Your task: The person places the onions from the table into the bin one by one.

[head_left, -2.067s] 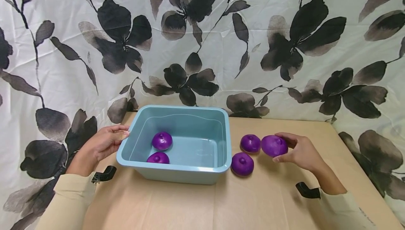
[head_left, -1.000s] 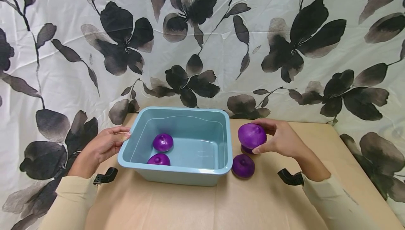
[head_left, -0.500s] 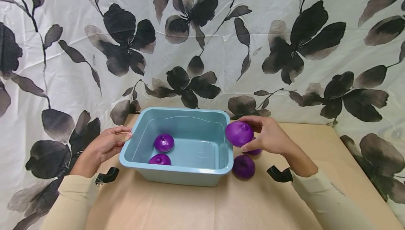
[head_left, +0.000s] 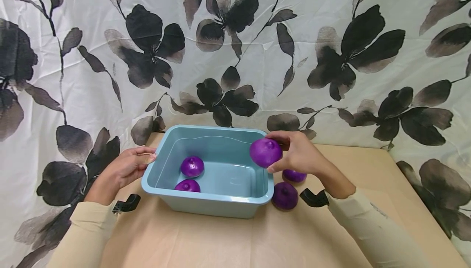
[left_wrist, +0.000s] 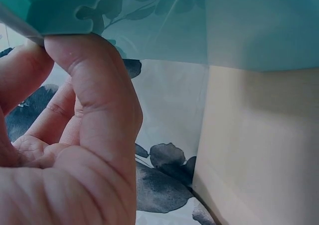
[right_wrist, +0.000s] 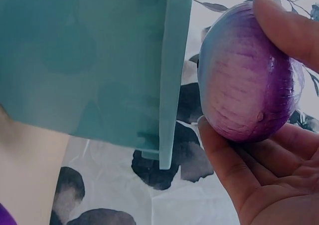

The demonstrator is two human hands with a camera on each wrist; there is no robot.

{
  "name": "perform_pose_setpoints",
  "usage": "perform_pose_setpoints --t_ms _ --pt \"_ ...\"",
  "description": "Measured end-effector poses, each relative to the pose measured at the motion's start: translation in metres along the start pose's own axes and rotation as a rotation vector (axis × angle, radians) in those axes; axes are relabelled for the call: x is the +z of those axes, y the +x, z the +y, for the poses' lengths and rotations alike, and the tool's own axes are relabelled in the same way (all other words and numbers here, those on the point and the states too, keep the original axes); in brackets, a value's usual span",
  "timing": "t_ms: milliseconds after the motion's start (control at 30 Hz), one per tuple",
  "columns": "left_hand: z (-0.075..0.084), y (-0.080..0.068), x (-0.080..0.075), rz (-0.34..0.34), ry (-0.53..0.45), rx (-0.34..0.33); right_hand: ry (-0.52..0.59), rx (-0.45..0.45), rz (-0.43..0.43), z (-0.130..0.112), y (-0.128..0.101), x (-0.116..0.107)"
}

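Nearest me lies the bare tan table (head_left: 220, 243); on it, just right of the tub's near corner, sits one purple onion (head_left: 285, 195), and a little behind it a second loose onion (head_left: 294, 175), partly hidden under my right wrist; if I lower my arm carelessly, my sleeve could nudge either of them and set it rolling toward the table's edge.

My right hand (head_left: 299, 155) curls round a third purple onion (head_left: 265, 152), thumb on top and fingers beneath, holding it in the air just over the right rim of the blue tub (head_left: 270, 186); from the wrist view the onion (right_wrist: 246, 73) hangs beside the rim rather than clearly inside it, so if I let go here I judge it may strike the edge and bounce out onto the table; the skin looks smooth and glossy, and a loose pinch could let it slip sideways.

My left hand (head_left: 123, 170) grips the tub's left rim, thumb pressed under the lip (left_wrist: 94, 93); if that hold slackens, a dropped onion could shove the light tub across the table.

Inside, two onions rest near the left wall, one (head_left: 187, 185) nearer me and one (head_left: 192, 166) behind; a hard drop could knock into them; beyond everything hangs the floral curtain (head_left: 235, 47).
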State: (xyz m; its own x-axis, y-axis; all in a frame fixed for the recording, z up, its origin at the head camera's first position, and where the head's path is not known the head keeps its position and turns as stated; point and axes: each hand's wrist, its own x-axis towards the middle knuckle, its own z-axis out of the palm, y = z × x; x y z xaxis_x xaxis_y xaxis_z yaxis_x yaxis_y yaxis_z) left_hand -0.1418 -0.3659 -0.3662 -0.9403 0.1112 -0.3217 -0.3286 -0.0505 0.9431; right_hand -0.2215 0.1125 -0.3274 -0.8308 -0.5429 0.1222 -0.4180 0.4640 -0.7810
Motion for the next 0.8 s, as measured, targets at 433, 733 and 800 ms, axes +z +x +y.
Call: perform_pose_setpoints --t_ms 433,733,800 --pt "0.001 0.0 0.001 0.017 0.031 -0.006 -0.05 -0.01 -0.045 -0.016 0.023 0.012" --pt "0.002 0.0 0.002 0.024 0.038 -0.008 -0.15 -0.049 -0.038 -0.033 0.042 0.025" --pt "0.002 0.0 0.002 0.023 0.041 -0.01 -0.149 -0.052 -0.044 -0.037 0.047 0.028"
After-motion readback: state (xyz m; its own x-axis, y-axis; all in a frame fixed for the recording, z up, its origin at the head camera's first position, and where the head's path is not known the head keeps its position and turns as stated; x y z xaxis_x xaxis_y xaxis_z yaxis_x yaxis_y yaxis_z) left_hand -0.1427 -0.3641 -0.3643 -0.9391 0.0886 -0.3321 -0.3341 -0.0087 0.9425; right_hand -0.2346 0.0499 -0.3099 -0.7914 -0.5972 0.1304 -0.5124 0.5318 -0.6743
